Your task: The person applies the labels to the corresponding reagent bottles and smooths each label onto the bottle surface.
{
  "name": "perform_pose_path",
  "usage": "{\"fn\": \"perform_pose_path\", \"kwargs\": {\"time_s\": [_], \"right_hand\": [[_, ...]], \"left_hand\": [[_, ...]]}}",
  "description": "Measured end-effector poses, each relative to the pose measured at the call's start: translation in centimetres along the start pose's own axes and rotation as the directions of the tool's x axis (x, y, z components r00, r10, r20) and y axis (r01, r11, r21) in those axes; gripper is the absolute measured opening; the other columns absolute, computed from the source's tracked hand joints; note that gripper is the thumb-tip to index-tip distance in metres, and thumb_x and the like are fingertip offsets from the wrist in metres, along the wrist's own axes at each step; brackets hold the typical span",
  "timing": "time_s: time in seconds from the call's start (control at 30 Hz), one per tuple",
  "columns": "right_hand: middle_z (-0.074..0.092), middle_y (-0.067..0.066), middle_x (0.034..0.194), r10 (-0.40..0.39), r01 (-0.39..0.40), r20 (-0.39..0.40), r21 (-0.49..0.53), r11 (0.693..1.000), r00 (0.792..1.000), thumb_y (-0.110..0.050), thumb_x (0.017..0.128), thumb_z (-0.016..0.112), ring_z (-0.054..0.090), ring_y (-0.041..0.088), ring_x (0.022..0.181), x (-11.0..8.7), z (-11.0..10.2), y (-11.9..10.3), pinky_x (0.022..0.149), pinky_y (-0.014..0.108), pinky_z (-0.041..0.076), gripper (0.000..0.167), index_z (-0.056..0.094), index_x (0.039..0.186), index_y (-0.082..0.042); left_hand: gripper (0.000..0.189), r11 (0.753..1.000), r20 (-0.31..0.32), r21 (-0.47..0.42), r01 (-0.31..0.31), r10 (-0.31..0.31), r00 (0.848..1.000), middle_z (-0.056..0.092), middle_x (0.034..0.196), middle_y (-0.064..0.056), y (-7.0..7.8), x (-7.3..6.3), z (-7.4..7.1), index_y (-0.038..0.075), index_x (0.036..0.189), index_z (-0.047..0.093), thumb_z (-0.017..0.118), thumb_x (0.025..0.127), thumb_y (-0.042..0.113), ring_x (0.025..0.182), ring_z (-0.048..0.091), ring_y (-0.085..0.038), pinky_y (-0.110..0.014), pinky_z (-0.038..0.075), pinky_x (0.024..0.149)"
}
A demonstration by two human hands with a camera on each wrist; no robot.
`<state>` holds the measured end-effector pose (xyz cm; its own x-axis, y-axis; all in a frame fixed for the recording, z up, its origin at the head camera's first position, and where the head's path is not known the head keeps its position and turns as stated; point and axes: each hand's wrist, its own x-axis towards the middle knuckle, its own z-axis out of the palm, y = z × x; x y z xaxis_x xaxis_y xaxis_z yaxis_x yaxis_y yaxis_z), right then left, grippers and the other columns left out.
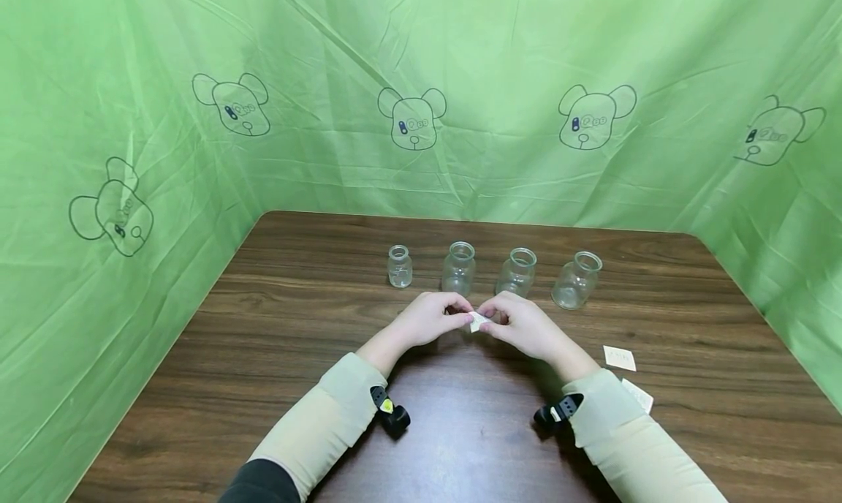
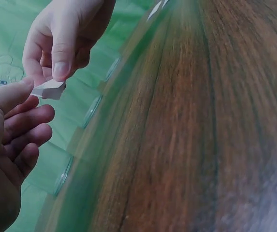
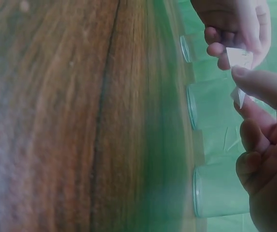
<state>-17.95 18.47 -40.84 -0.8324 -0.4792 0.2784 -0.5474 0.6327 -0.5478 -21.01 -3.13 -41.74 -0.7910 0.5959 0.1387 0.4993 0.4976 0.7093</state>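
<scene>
Between both hands, above the table in front of the glass jars, is a small white piece of paper [image 1: 476, 322] with faint marks on it. My left hand [image 1: 429, 319] pinches one side of it between thumb and fingers. The other side is pinched by my right hand [image 1: 521, 324]. In the left wrist view the paper [image 2: 52, 90] looks folded, with a raised flap. A bent corner of the paper [image 3: 240, 57] also shows in the right wrist view. Just beyond the hands stand two open glass jars, one [image 1: 458, 269] behind the left hand and another [image 1: 516, 272] behind the right.
A smaller jar [image 1: 400, 267] holding clear liquid stands at the left end of the row, and another glass jar [image 1: 576, 281] at the right end. Two white paper slips [image 1: 620, 358] [image 1: 637, 395] lie by the right forearm. Green cloth [image 1: 487, 159] surrounds the wooden table [image 1: 276, 342].
</scene>
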Motion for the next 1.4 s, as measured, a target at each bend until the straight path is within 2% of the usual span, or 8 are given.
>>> {"fn": "perform_pose_path", "kwargs": {"time_s": [0.27,0.47,0.8,1.07,1.27,1.4], "right_hand": [[0.058,-0.006,0.094,0.074,-0.073,0.043,-0.017,0.997,0.996,-0.025,0.084,0.071,0.052,0.012,0.074,0.0,0.0,-0.4,0.063,0.028,0.043,0.018,0.068,0.099,-0.016],[0.057,-0.007,0.094,0.098,-0.097,0.052,-0.028,0.995,0.994,-0.025,0.085,0.07,0.052,0.015,0.075,0.1,0.1,-0.4,0.064,0.028,0.043,0.017,0.067,0.099,-0.017],[0.059,-0.008,0.091,0.068,-0.068,0.028,-0.014,0.998,0.997,-0.022,0.084,0.071,0.053,0.008,0.073,0.2,0.4,-0.6,0.063,0.027,0.044,0.015,0.066,0.097,-0.017],[0.059,-0.004,0.097,0.011,-0.009,-0.066,0.021,1.0,0.998,-0.014,0.083,0.071,0.056,0.011,0.079,0.2,1.2,-0.6,0.068,0.029,0.048,0.008,0.068,0.091,-0.016],[0.06,-0.006,0.091,0.071,-0.069,-0.065,0.023,0.997,0.995,-0.02,0.086,0.068,0.054,0.009,0.075,0.2,1.5,-0.6,0.065,0.027,0.046,0.008,0.069,0.093,-0.017],[0.061,-0.006,0.088,0.113,-0.11,-0.06,0.056,0.992,0.992,-0.021,0.086,0.068,0.055,0.008,0.074,0.3,1.6,-0.8,0.065,0.027,0.047,0.009,0.069,0.093,-0.016]], "left_hand": [[0.01,0.994,-0.025,-0.088,0.065,-0.068,0.997,0.059,0.075,0.01,-0.4,0.2,0.3,0.02,0.084,0.063,0.065,0.087,0.029,0.069,0.053,-0.006,-0.024,0.044,0.064],[0.009,0.985,-0.025,-0.146,0.091,-0.096,0.995,0.059,0.074,0.008,-0.5,0.1,0.2,0.015,0.083,0.065,0.063,0.087,0.023,0.07,0.054,-0.007,-0.023,0.045,0.065],[0.006,0.985,0.009,-0.155,0.077,-0.077,0.997,0.057,0.073,0.009,-0.5,-0.1,0.4,0.012,0.082,0.063,0.059,0.086,0.016,0.067,0.052,-0.005,-0.022,0.045,0.063],[0.009,0.973,0.005,-0.216,0.079,-0.08,0.997,0.061,0.072,0.004,-0.3,-0.1,0.5,0.012,0.086,0.063,0.057,0.09,0.016,0.064,0.051,-0.006,-0.023,0.045,0.057],[0.01,0.968,0.023,-0.242,0.061,-0.057,0.998,0.061,0.074,0.005,-0.4,0.0,0.8,0.012,0.089,0.064,0.057,0.092,0.019,0.067,0.054,-0.007,-0.025,0.047,0.053],[0.011,0.971,0.025,-0.234,0.053,-0.049,0.998,0.06,0.073,0.006,-0.6,0.0,1.0,0.013,0.088,0.063,0.057,0.093,0.021,0.067,0.053,-0.007,-0.025,0.046,0.055]]}}
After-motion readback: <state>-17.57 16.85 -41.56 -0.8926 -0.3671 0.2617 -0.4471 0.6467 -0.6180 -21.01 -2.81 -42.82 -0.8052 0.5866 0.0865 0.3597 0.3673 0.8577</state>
